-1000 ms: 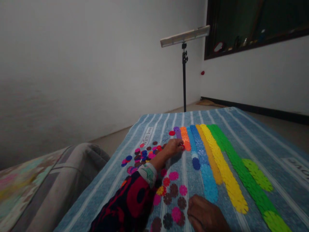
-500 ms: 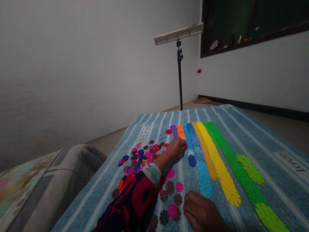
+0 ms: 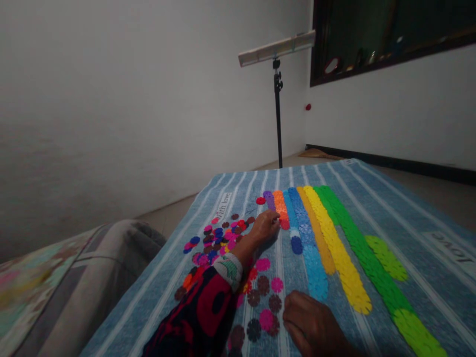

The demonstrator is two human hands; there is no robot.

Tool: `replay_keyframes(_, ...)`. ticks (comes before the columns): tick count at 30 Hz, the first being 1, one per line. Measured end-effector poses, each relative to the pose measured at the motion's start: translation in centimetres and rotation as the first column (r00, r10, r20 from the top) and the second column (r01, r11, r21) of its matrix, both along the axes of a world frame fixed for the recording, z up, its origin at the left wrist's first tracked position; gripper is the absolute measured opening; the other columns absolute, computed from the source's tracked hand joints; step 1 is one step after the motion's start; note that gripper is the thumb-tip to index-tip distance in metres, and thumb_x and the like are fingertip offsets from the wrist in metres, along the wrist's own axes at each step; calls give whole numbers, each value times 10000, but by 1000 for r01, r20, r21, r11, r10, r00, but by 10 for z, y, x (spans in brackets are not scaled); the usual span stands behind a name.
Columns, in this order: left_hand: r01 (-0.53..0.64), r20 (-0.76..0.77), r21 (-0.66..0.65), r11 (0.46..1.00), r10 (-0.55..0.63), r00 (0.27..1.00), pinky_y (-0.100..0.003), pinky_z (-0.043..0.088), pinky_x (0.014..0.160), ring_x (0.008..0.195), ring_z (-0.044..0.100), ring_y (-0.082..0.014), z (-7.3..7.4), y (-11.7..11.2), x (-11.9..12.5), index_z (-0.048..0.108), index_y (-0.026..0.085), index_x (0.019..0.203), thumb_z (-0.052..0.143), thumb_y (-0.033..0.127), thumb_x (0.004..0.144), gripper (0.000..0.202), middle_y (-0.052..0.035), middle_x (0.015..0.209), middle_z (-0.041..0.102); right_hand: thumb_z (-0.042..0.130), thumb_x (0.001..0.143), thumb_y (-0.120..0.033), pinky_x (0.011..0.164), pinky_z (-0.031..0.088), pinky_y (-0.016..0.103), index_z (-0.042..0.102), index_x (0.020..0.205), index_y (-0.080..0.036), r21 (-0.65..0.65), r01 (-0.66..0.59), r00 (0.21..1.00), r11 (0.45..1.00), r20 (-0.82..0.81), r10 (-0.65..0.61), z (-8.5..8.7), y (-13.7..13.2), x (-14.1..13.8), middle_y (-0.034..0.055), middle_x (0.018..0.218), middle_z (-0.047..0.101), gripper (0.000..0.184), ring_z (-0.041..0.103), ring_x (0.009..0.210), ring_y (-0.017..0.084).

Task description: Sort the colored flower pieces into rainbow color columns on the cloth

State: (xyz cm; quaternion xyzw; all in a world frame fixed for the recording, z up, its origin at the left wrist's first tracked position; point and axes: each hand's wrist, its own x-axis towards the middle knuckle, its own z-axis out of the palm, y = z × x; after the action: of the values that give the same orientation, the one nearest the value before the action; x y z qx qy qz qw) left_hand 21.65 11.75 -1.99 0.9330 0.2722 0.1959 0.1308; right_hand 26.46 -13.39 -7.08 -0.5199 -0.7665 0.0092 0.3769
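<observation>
The left hand (image 3: 264, 227) is bunching fingertips beside the orange row (image 3: 279, 200), the right hand (image 3: 312, 322) is curling below it; grasps unclear. Discs (image 3: 263, 286) are likely handling light, stiff, best by rims.

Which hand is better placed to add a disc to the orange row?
Probably the left hand: it is right beside the near end of the orange row, with loose discs close by. The right hand is nearer the camera, beside brown discs.

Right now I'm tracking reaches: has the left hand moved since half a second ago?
Yes: the left hand has shifted slightly left, judged against the orange row.
</observation>
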Motion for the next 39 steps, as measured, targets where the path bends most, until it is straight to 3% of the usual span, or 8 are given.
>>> replay_keyframes(5, -110, -17, -7, 994, 110, 994, -260, 493, 786, 830, 627, -157, 7, 9, -29, 710, 142, 992, 585, 143, 786, 241, -72, 941, 707, 443, 821, -88, 588, 371, 222, 519, 680, -208, -22, -6, 1000, 1000, -1, 5, 3, -2, 1, 6, 714, 586, 200, 561, 655, 118)
replay_keyframes(10, -253, -98, -19, 967, 250, 963, -235, 477, 776, 824, 634, -152, 21, 24, -76, 737, 159, 864, 573, 151, 785, 183, -39, 856, 715, 435, 848, -99, 603, 392, 221, 525, 699, -211, -62, -22, 1000, 998, -17, 21, 3, -4, 2, 7, 733, 595, 207, 572, 674, 125)
replay_keyframes(14, -292, -148, -39, 956, 284, 947, -245, 474, 765, 790, 638, -157, 27, 27, -111, 745, 149, 812, 547, 147, 782, 200, -44, 829, 715, 428, 875, -109, 595, 406, 219, 530, 714, -212, -70, -35, 999, 997, -5, 35, 5, -7, 3, 7, 734, 591, 216, 580, 673, 125)
replay_keyframes(18, -344, -176, -94, 934, 325, 929, -253, 475, 779, 786, 642, -164, 27, 22, -130, 758, 144, 853, 534, 146, 767, 240, -42, 835, 727, 434, 885, -102, 603, 427, 216, 546, 745, -217, -82, -53, 999, 995, 1, 54, 4, -9, 5, 5, 749, 597, 213, 590, 679, 126)
replay_keyframes(23, -368, -192, -104, 924, 345, 919, -243, 469, 763, 782, 635, -160, 28, 14, -129, 757, 142, 870, 522, 143, 770, 255, -45, 850, 723, 462, 887, -89, 634, 448, 206, 568, 795, -226, -106, -94, 995, 990, 7, 95, -3, -7, 8, 2, 790, 612, 196, 607, 714, 122)
replay_keyframes(32, -397, -265, -5, 918, 382, 886, -253, 445, 769, 859, 620, -191, 39, 20, -98, 732, 158, 885, 594, 218, 787, 180, -72, 883, 702, 432, 883, -83, 654, 471, 213, 573, 789, -218, -92, -87, 995, 992, 29, 90, -4, -7, 8, 16, 786, 618, 217, 610, 720, 132)
replay_keyframes(39, -354, -384, -81, 932, 299, 874, -221, 408, 627, 675, 579, -148, 45, 30, -89, 748, 171, 875, 643, 227, 723, 193, -23, 713, 664, 421, 855, -80, 607, 455, 211, 542, 747, -223, -38, -58, 998, 998, 9, 59, 3, -6, 5, 7, 741, 610, 216, 607, 672, 128)
